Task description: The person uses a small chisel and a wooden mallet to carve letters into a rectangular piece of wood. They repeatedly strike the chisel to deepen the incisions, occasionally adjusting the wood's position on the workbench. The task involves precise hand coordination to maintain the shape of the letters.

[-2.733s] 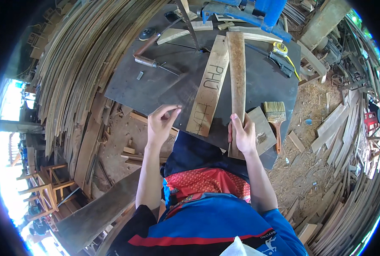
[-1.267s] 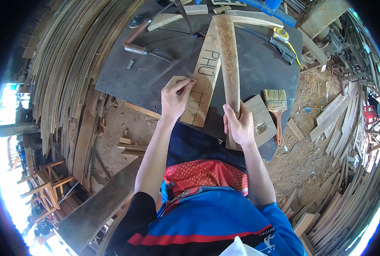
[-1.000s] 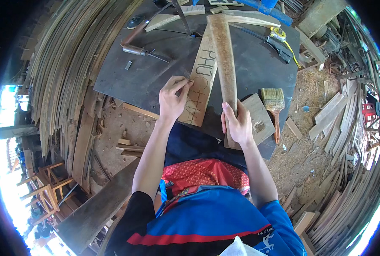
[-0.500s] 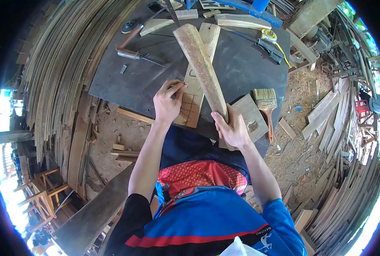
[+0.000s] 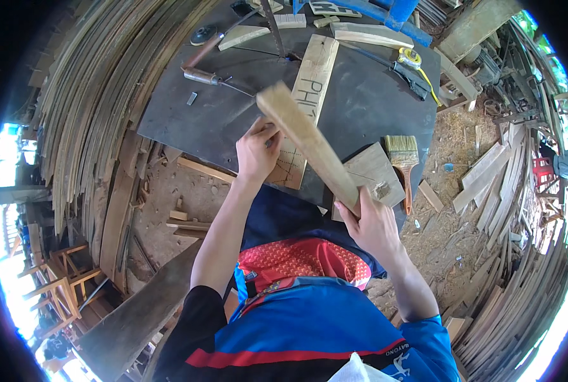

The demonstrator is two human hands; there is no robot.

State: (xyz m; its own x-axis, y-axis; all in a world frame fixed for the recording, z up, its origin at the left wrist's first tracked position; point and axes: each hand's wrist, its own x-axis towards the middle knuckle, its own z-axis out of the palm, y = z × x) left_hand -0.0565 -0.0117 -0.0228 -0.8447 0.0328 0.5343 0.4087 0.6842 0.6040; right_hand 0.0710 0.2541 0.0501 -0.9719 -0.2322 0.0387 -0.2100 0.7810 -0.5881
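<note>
My right hand [image 5: 374, 228] grips the near end of a thick wooden bar [image 5: 309, 145], which slants up and leftward above the table. Under the bar lies a pale wooden board [image 5: 319, 63] with dark lettering, rows of small dots and drawn lines on its near part. My left hand [image 5: 256, 153] is closed in a pinch beside the board's left edge, close to the dots. What its fingers hold, if anything, is too small to make out. The bar's far end is raised just above the left fingertips and partly hides the board.
On the dark table [image 5: 220, 127] lie a wooden-handled tool [image 5: 201, 76], a saw blade [image 5: 273, 28], a yellow tape measure [image 5: 409, 57], a brush [image 5: 402, 153] and a square wood piece [image 5: 370, 167]. A blue metal frame [image 5: 402, 11] stands behind. Stacked planks [image 5: 105, 83] line the left.
My right hand has moved right and nearer to me, bringing the bar's far end down toward my left hand. The board's lettering shows more. My left hand stays pinched. The view shifted slightly.
</note>
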